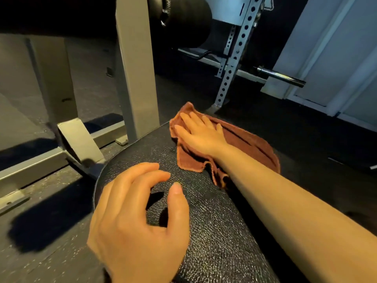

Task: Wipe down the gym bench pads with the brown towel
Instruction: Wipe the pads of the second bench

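At centre frame, one black textured bench [204, 231] pad runs from the lower right up toward the middle, ending in a rounded far edge. One brown towel [240, 146] lies spread on that far end of the pad, right of centre, with part of its cloth hanging over the right edge. Two bare hands are in view. The right hand [201, 133] rests flat on the towel, palm down; its fingers [188, 119] are straight and slightly spread, pressing the cloth against the pad, and the bare forearm extends back to the lower right corner. The left hand [134, 221] sits at lower centre above the near-left part of the pad; its fingers [142, 172] are loosely curved and apart from the thumb, holding nothing. Whether it touches the pad cannot be determined.

One grey upright post [136, 78] stands at upper centre, beside the pad's far-left edge. One black roller pad [183, 19] is at top centre. One perforated steel upright [234, 64] leans at upper right, and one chrome bar end [281, 76] projects near it. Dark speckled floor [51, 211] fills the left side.
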Demonstrator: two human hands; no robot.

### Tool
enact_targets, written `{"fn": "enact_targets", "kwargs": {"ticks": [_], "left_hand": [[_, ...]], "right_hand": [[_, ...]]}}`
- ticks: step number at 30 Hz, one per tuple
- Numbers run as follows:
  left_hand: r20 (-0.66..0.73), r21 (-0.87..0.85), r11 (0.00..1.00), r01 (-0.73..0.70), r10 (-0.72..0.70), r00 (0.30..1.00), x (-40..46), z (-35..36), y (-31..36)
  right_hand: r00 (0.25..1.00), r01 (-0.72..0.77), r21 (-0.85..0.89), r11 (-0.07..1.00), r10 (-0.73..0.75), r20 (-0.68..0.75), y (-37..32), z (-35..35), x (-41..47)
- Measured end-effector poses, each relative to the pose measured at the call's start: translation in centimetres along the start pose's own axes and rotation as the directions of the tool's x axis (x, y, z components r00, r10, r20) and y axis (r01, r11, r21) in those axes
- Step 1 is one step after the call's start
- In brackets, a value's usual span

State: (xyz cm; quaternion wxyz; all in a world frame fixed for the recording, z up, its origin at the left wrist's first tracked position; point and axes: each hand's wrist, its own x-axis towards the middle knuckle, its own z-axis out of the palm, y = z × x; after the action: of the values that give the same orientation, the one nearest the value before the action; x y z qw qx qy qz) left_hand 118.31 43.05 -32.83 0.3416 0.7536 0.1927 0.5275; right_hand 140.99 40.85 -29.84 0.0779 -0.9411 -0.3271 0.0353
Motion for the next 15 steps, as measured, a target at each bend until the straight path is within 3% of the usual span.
{"fn": "enact_targets", "kwargs": {"ticks": [3,7,10,15], "left_hand": [[-0.052,0.048,0.999,-0.026,0.028,0.998,-0.4,-0.2,0.1],[-0.049,0.052,0.998,-0.035,0.038,0.998,-0.1,-0.4,0.1],[-0.047,0.06,0.998,-0.035,0.037,0.998,-0.1,-0.5,0.3],[-0.03,0.087,0.996,-0.02,0.023,0.999,-0.1,-0.3,0.2]], "right_hand": [[0.98,0.194,0.007,0.981,-0.195,0.039,-4.5,0.8,-3.4],[0.869,0.483,-0.049,0.874,-0.472,0.146,-6.1,1.2,-7.7],[0.899,0.417,0.032,0.908,-0.417,0.133,-4.7,0.6,-7.0],[0.988,0.131,0.057,0.99,-0.135,0.078,0.8,-0.7,-4.2]]}}
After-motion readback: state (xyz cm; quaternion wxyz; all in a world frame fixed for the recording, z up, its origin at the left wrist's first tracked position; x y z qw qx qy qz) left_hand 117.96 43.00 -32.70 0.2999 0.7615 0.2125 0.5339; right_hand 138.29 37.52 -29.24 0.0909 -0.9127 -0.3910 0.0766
